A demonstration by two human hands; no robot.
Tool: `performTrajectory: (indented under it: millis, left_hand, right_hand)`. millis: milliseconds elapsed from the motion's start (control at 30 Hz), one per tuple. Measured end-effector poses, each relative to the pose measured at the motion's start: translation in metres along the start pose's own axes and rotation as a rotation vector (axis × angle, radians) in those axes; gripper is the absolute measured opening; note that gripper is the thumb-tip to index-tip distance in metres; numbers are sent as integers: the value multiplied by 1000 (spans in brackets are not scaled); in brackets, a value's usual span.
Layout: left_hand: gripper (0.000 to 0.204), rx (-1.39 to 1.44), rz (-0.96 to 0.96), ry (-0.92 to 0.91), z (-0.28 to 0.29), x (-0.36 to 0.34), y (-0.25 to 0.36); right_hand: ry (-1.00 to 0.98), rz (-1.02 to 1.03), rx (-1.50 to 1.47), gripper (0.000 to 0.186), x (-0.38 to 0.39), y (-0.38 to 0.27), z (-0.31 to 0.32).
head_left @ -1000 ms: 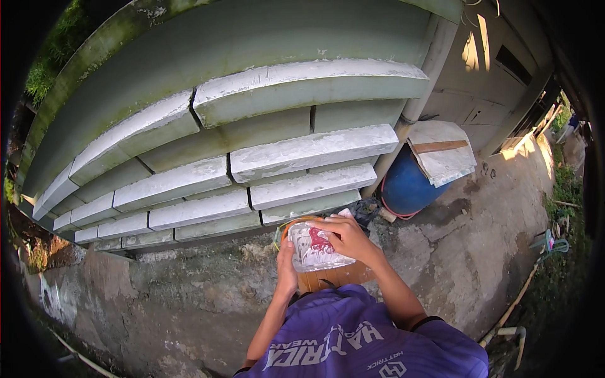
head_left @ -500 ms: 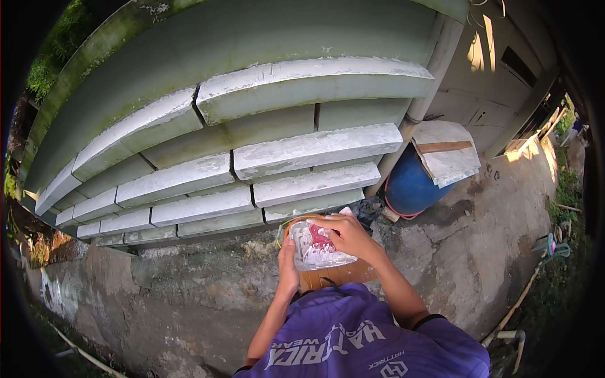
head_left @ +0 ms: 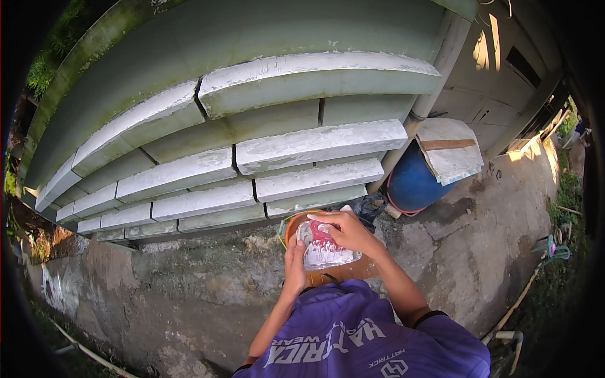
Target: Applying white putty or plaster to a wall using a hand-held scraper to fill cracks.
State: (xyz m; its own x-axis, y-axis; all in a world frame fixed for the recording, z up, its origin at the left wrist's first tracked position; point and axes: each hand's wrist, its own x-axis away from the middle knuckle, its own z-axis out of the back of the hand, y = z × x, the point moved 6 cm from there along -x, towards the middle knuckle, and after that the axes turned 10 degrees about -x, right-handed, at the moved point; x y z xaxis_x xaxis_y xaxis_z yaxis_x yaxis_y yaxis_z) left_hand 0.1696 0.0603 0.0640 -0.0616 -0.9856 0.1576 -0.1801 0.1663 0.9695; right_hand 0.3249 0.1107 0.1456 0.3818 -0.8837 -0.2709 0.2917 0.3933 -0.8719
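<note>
In front of my chest, my left hand grips the left side of a shallow pale plastic tub with white smears in it. My right hand is closed on a flat red scraper-like tool, its lower end thickly coated in white paste. The tool lies over the tub; whether it touches the tub's bottom, I cannot tell. An orange bucket shows just beyond the tub, partly covered by it and my hands. An orange-brown surface lies below the tub.
Ahead rises a green wall with stepped ledges, their faces coated white, split by dark vertical gaps. A blue barrel under a flat board cover stands right, beside a pipe. Black plastic lies near the wall's foot.
The tub has shifted slightly right and tilted, with the red tool still over it. More of the orange bucket shows behind. My left hand has moved a little right along with the tub.
</note>
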Motion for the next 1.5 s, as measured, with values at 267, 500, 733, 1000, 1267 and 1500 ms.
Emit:
performTrajectory:
  millis: [267, 500, 733, 1000, 1267, 1500]
  left_hand:
    - [51, -62, 87, 100, 10, -1, -1]
    - [58, 51, 124, 50, 15, -10, -18]
    - [59, 101, 130, 17, 35, -15, -53]
    - [56, 91, 116, 99, 39, -19, -63]
    - [56, 91, 163, 159, 34, -29, -75]
    - [53, 132, 111, 122, 14, -29, -76]
  right_hand:
    - [206, -257, -200, 38, -5, 20, 25]
    - [477, -289, -544, 22, 9, 58, 38]
    - [722, -483, -1259, 22, 32, 68, 30]
    - [718, -206, -1569, 37, 43, 73, 89]
    - [1184, 381, -852, 39, 30, -10, 282]
    - [1078, 477, 487, 32, -43, -89, 356]
